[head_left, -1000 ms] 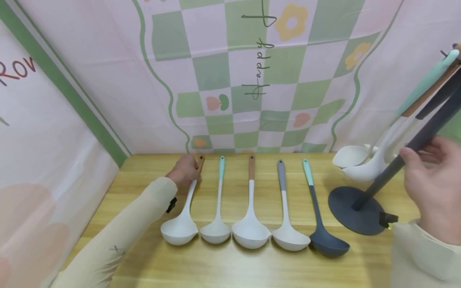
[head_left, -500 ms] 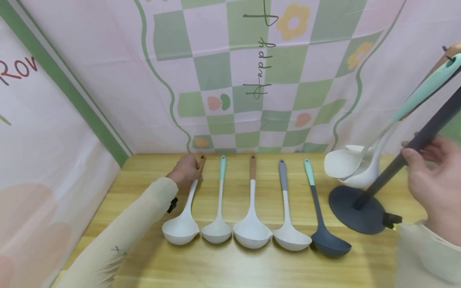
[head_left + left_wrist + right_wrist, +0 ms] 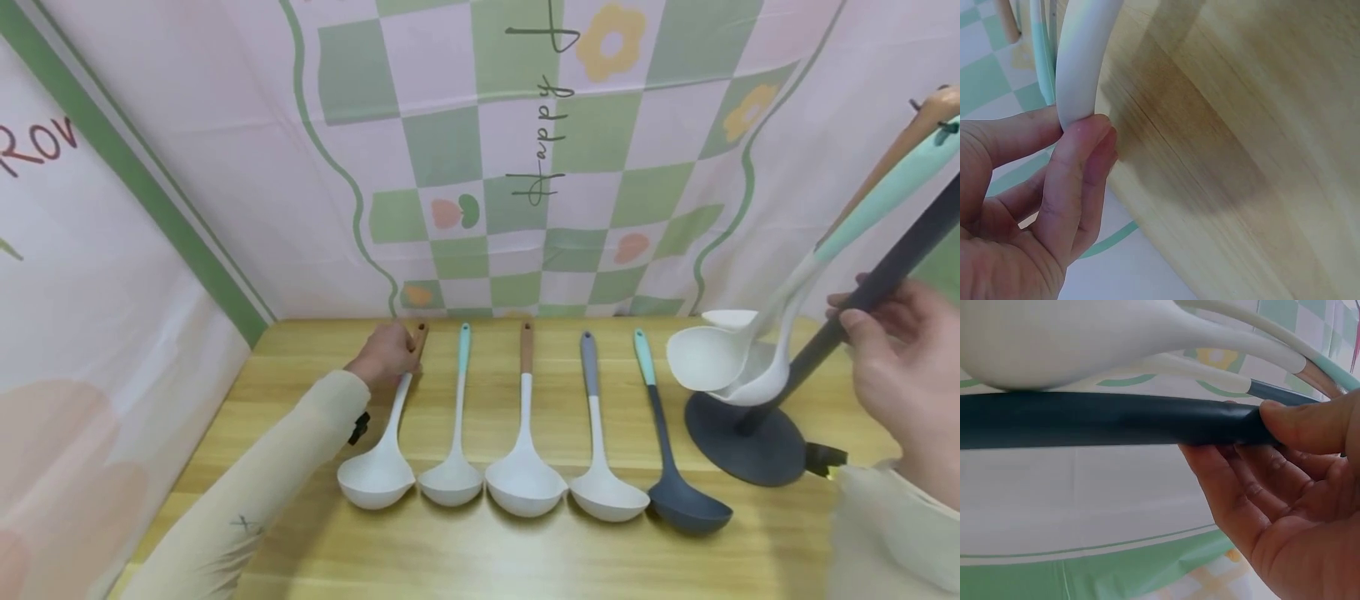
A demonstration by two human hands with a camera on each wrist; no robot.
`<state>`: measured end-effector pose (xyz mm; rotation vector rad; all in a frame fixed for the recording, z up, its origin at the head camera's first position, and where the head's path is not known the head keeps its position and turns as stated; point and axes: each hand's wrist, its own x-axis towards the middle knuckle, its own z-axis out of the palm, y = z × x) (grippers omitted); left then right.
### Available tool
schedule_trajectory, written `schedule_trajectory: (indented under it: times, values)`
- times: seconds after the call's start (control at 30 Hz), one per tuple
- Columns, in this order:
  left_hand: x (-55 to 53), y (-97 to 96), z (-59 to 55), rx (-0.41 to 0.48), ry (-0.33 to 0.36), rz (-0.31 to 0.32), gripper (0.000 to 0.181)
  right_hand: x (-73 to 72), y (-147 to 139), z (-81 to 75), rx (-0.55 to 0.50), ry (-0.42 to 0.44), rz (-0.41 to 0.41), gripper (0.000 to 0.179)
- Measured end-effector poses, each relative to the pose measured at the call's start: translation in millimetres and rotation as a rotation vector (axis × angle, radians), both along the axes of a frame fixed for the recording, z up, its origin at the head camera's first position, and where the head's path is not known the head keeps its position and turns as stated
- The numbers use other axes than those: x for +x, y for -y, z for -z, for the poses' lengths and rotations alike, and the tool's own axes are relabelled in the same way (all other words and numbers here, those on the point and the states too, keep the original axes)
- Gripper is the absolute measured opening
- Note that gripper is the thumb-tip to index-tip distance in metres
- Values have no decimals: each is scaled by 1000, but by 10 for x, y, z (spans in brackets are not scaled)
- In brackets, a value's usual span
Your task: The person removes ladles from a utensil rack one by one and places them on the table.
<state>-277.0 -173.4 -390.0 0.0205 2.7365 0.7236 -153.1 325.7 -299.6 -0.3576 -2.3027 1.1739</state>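
Observation:
In the head view, my left hand (image 3: 386, 357) pinches the brown handle of a white ladle (image 3: 378, 475), the leftmost in a row on the table. The left wrist view has thumb and fingertips on both sides of the white ladle's shaft (image 3: 1085, 62). On the right, my right hand (image 3: 903, 358) grips the dark pole (image 3: 832, 337) of a utensil stand between thumb and fingers, with its round base (image 3: 720, 437) on the table. White ladles (image 3: 708, 358) hang from the stand, one with a mint handle (image 3: 885, 196); the right wrist view shows a white bowl (image 3: 1060, 337) beside the pole.
Several more ladles lie side by side on the wooden table (image 3: 480, 558): a mint-handled one (image 3: 452, 482), a brown-handled one (image 3: 527, 485), a grey-handled one (image 3: 607, 497) and a dark one with mint handle end (image 3: 686, 504). A patterned cloth (image 3: 517, 242) hangs behind.
The hanging ladles have swung round the pole to the left and nearer. The right hand has shifted slightly right, keeping its grip. My left hand stays on its ladle.

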Motion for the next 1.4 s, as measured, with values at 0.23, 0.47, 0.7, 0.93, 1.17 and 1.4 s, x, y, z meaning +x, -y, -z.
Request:
schedule_trajectory:
  times: [0.23, 0.47, 0.7, 0.93, 1.17, 1.4]
  values:
    - [33, 52, -5, 16, 0, -5, 11, -13, -20, 40, 37, 3, -18, 39]
    - [70, 32, -57, -30, -26, 43, 19, -13, -38, 36, 34, -2, -32, 37]
    - [87, -456, -447, -103, -159, 208, 53, 11, -8, 41, 78, 88, 7, 44]
    - [180, -1483, -1082, 138, -380, 455, 38, 23, -7, 48, 59, 92, 18, 48]
    - [346, -2266, -1575, 391, -536, 613, 39, -7, -17, 39, 105, 98, -17, 41]
    - [493, -2964, -1992, 500, -538, 553, 53, -7, -114, 34, 22, -19, -59, 33]
